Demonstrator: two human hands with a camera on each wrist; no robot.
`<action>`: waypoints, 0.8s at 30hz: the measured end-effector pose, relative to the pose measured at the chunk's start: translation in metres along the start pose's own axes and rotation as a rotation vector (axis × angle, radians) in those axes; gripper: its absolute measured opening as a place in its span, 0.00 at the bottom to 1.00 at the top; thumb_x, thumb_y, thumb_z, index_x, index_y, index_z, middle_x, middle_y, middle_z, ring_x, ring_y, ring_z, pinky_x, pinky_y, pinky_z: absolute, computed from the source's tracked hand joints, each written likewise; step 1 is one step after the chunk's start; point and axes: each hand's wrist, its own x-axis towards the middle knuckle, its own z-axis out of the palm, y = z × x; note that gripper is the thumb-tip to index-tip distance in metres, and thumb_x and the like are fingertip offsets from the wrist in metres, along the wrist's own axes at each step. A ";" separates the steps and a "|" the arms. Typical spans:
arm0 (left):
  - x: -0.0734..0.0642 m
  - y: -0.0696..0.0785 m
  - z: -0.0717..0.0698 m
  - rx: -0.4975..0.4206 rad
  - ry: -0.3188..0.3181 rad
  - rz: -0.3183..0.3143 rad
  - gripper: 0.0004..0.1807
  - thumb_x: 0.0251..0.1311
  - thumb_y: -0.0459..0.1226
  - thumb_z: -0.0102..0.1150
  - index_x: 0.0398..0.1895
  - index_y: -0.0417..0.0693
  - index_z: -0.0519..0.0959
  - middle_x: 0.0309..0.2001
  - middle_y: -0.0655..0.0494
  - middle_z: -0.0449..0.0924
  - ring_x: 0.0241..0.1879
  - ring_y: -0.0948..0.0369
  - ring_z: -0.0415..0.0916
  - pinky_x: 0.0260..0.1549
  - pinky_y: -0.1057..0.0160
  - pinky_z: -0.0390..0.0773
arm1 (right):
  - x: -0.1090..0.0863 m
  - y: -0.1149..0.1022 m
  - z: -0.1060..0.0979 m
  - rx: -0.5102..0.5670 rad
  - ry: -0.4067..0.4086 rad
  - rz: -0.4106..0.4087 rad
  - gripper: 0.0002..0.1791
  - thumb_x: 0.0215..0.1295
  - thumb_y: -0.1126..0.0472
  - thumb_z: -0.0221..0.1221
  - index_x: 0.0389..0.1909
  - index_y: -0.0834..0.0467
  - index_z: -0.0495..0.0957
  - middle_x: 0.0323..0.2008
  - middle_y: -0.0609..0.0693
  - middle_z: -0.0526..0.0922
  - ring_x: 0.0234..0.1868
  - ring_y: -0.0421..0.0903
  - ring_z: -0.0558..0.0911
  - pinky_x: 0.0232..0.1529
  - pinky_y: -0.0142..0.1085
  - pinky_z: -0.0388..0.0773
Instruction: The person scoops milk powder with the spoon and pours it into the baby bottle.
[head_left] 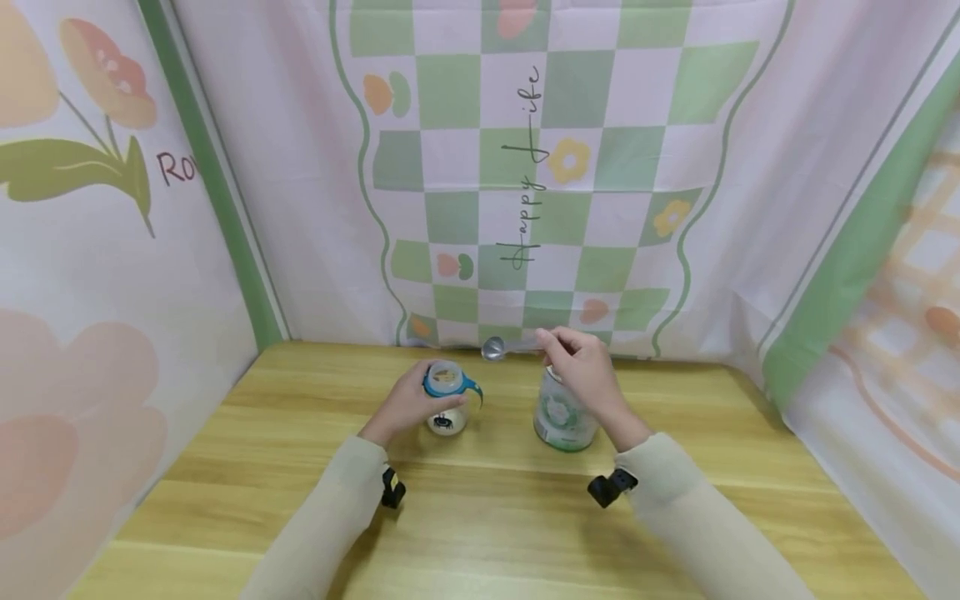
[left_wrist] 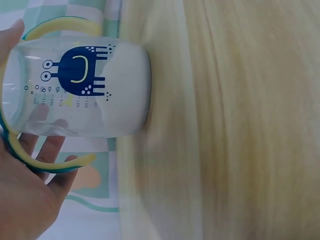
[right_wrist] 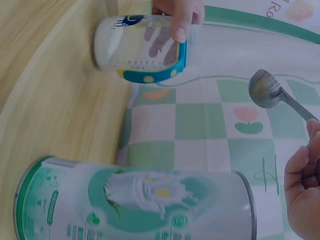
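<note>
In the head view my left hand (head_left: pixel 412 404) grips a clear baby bottle (head_left: pixel 447 419) round its upper part, near the blue handle ring (head_left: pixel 472 386). The bottle is upright with its mouth uncovered. White contents fill its lower part beneath a dark blue cartoon creature (left_wrist: pixel 80 71), their top surface slanting. My right hand (head_left: pixel 585 371) pinches the thin handle of a metal scoop (head_left: pixel 493 348), its round bowl (right_wrist: pixel 265 89) pointing left toward the bottle. Below that hand stands a white and green tin (head_left: pixel 562 417), its top partly hidden by the hand.
Both objects are at the far part of a wooden table (head_left: pixel 480 517). Behind it hangs a checkered curtain (head_left: pixel 517 167) with lettering, close to the table's back edge. More printed cloth (head_left: pixel 90 333) encloses the left and right sides.
</note>
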 end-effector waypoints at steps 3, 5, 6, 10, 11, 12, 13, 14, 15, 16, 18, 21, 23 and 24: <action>0.001 0.000 0.000 0.004 -0.006 0.017 0.43 0.50 0.55 0.76 0.67 0.53 0.69 0.58 0.57 0.76 0.58 0.55 0.73 0.60 0.47 0.71 | -0.001 0.003 -0.007 0.020 0.005 0.023 0.27 0.75 0.41 0.53 0.28 0.61 0.81 0.27 0.64 0.80 0.23 0.58 0.75 0.20 0.34 0.69; 0.002 0.000 0.000 0.005 -0.011 0.023 0.44 0.50 0.55 0.76 0.68 0.52 0.68 0.58 0.56 0.76 0.58 0.55 0.73 0.60 0.47 0.71 | -0.001 0.005 -0.011 0.023 0.013 0.028 0.28 0.75 0.42 0.54 0.29 0.64 0.81 0.27 0.64 0.81 0.25 0.55 0.76 0.22 0.34 0.70; 0.003 0.000 0.000 0.007 -0.013 0.026 0.44 0.50 0.55 0.76 0.69 0.52 0.68 0.58 0.56 0.75 0.58 0.55 0.73 0.60 0.47 0.71 | -0.001 0.006 -0.013 0.019 0.017 0.031 0.28 0.75 0.42 0.54 0.29 0.64 0.81 0.27 0.63 0.81 0.25 0.54 0.76 0.24 0.34 0.71; 0.003 0.001 -0.001 0.016 -0.017 0.025 0.48 0.50 0.56 0.76 0.71 0.49 0.65 0.60 0.54 0.74 0.58 0.55 0.73 0.60 0.47 0.71 | -0.002 0.009 -0.019 0.007 0.030 0.036 0.24 0.75 0.46 0.55 0.30 0.63 0.82 0.25 0.57 0.81 0.25 0.48 0.76 0.26 0.33 0.72; 0.002 0.002 -0.001 0.017 -0.016 0.026 0.48 0.50 0.56 0.76 0.72 0.50 0.65 0.60 0.54 0.74 0.58 0.55 0.73 0.60 0.47 0.71 | -0.002 0.010 -0.021 0.008 0.032 0.039 0.23 0.75 0.47 0.56 0.30 0.62 0.83 0.25 0.57 0.81 0.25 0.48 0.76 0.26 0.33 0.72; 0.002 0.003 -0.002 0.017 -0.016 0.026 0.49 0.50 0.56 0.76 0.72 0.50 0.65 0.60 0.53 0.74 0.58 0.54 0.73 0.60 0.47 0.71 | -0.003 0.010 -0.023 0.008 0.033 0.043 0.22 0.76 0.48 0.56 0.31 0.62 0.83 0.25 0.56 0.81 0.26 0.49 0.76 0.26 0.32 0.72; 0.003 0.004 -0.002 0.016 -0.015 0.024 0.49 0.50 0.56 0.76 0.72 0.50 0.65 0.61 0.53 0.73 0.58 0.54 0.73 0.59 0.47 0.72 | -0.003 0.011 -0.024 0.012 0.036 0.045 0.22 0.76 0.48 0.56 0.31 0.62 0.83 0.25 0.56 0.81 0.26 0.49 0.76 0.26 0.32 0.72; 0.003 0.005 -0.002 0.016 -0.014 0.029 0.49 0.50 0.56 0.76 0.72 0.50 0.65 0.61 0.52 0.73 0.58 0.53 0.73 0.59 0.46 0.72 | -0.003 0.011 -0.026 0.013 0.038 0.049 0.22 0.76 0.48 0.56 0.31 0.62 0.83 0.25 0.57 0.80 0.26 0.49 0.76 0.26 0.32 0.72; 0.003 0.006 -0.002 0.020 -0.012 0.031 0.48 0.51 0.56 0.75 0.72 0.51 0.65 0.62 0.52 0.72 0.58 0.53 0.73 0.59 0.46 0.72 | -0.003 0.012 -0.027 0.013 0.043 0.051 0.22 0.75 0.48 0.56 0.31 0.62 0.83 0.25 0.58 0.80 0.26 0.49 0.76 0.26 0.32 0.72; 0.003 0.007 -0.002 0.024 -0.009 0.035 0.48 0.51 0.56 0.75 0.72 0.51 0.65 0.63 0.52 0.72 0.59 0.53 0.72 0.59 0.46 0.71 | -0.003 0.012 -0.029 0.014 0.046 0.055 0.22 0.75 0.47 0.56 0.31 0.62 0.82 0.25 0.58 0.80 0.26 0.49 0.76 0.26 0.32 0.72; 0.004 0.010 -0.002 0.033 -0.004 0.043 0.47 0.52 0.57 0.75 0.72 0.51 0.65 0.65 0.53 0.70 0.63 0.53 0.69 0.62 0.47 0.69 | -0.004 0.014 -0.032 0.014 0.050 0.060 0.24 0.75 0.46 0.55 0.30 0.63 0.82 0.25 0.58 0.80 0.26 0.50 0.76 0.26 0.32 0.72; 0.006 0.015 -0.002 0.045 0.005 0.064 0.45 0.53 0.56 0.74 0.72 0.52 0.66 0.68 0.55 0.68 0.67 0.54 0.65 0.66 0.50 0.65 | -0.004 0.017 -0.036 0.010 0.053 0.065 0.24 0.76 0.47 0.55 0.30 0.63 0.82 0.25 0.58 0.79 0.25 0.48 0.76 0.26 0.31 0.72; 0.007 0.019 -0.002 0.044 0.012 0.085 0.44 0.54 0.55 0.73 0.71 0.50 0.67 0.68 0.55 0.69 0.68 0.54 0.64 0.67 0.51 0.63 | -0.004 0.020 -0.039 0.010 0.056 0.062 0.23 0.76 0.49 0.55 0.30 0.64 0.82 0.25 0.59 0.79 0.25 0.47 0.76 0.25 0.31 0.72; 0.007 0.021 -0.002 0.045 0.016 0.096 0.44 0.55 0.55 0.73 0.71 0.50 0.67 0.68 0.55 0.69 0.68 0.54 0.64 0.67 0.51 0.63 | -0.004 0.022 -0.040 0.010 0.059 0.058 0.22 0.77 0.50 0.55 0.30 0.64 0.82 0.25 0.59 0.79 0.24 0.47 0.75 0.25 0.31 0.72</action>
